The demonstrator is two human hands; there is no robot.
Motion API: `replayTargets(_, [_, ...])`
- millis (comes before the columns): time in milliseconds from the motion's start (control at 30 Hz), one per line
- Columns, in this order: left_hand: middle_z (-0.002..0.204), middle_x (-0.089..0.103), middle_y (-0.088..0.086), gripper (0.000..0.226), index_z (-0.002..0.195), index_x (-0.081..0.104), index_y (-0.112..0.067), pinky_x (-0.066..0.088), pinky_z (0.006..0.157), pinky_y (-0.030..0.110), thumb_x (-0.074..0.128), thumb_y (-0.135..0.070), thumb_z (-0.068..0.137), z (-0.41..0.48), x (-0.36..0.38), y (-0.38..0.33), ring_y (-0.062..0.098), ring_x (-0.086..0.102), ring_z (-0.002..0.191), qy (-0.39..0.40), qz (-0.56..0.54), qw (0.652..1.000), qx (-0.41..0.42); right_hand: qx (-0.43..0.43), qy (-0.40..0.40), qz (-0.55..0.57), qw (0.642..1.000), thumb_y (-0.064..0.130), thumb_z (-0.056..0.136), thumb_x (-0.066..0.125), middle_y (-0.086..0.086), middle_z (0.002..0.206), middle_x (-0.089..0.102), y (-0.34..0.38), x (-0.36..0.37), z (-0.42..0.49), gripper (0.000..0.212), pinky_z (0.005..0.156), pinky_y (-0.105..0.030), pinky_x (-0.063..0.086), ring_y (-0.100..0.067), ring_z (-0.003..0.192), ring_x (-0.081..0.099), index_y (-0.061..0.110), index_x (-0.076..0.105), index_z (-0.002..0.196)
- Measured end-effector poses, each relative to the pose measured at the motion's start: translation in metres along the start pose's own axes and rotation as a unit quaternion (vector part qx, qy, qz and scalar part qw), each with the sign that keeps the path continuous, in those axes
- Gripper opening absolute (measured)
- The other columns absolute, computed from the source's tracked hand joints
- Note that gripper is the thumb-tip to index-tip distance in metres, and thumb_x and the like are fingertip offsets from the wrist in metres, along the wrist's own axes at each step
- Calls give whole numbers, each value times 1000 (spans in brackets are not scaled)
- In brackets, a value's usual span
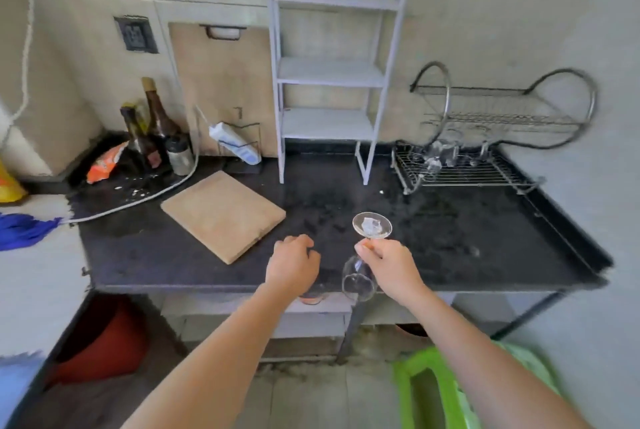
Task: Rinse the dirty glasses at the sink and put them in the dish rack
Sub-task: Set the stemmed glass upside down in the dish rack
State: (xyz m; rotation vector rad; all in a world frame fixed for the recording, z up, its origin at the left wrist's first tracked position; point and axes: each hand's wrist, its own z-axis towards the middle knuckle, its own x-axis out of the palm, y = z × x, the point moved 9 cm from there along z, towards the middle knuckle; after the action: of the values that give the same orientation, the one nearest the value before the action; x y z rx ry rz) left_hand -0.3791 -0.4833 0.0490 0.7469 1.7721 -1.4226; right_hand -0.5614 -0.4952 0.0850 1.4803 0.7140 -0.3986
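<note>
Step in hand: transfer to rack. The right hand (388, 265) pinches the stem of an inverted glass (358, 281) above the worktop (485, 238) front edge. The left hand (292, 264) is curled; what it holds cannot be told. Next move: carry the glass rearward-right and seat it rim-down in the rack (464, 170).

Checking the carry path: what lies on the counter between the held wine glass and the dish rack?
Head view: only bare black countertop lies between the wine glass and the dish rack.
</note>
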Motion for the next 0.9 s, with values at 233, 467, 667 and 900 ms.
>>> replayTargets(233, [133, 53, 5, 37, 131, 53, -16, 47, 96, 39, 41, -23, 97, 58, 74, -135, 26, 42, 126, 55, 28, 994, 88, 69, -88, 8, 994, 28, 96, 55, 9, 63, 61, -100, -120, 33, 25, 56, -11, 37, -5, 63, 54, 17, 72, 82])
replayTargets(467, [138, 48, 2, 37, 133, 50, -17, 48, 93, 36, 38, -25, 99, 128, 126, -219, 22, 38, 128, 104, 67, 980, 155, 125, -135, 5, 983, 31, 95, 55, 2, 60, 60, -174, -186, 75, 33, 56, -19, 36, -11, 62, 55, 7, 70, 76])
replayTargets(667, [146, 38, 2, 41, 139, 44, -17, 46, 97, 38, 37, -26, 99, 210, 159, -263, 25, 30, 135, 143, 89, 971, 172, 152, -169, 4, 974, 33, 92, 59, -20, 74, 66, -213, -219, 140, 41, 62, -34, 42, -24, 63, 55, -5, 66, 79])
replayTargets(900, [160, 10, 8, 56, 151, 18, -15, 31, 109, 45, 36, -31, 101, 286, 199, -276, 27, 13, 146, 191, 141, 960, 149, 186, -183, 45, 964, 31, 90, 63, -19, 67, 63, -250, -236, 211, 41, 60, -32, 39, -19, 58, 50, -7, 66, 76])
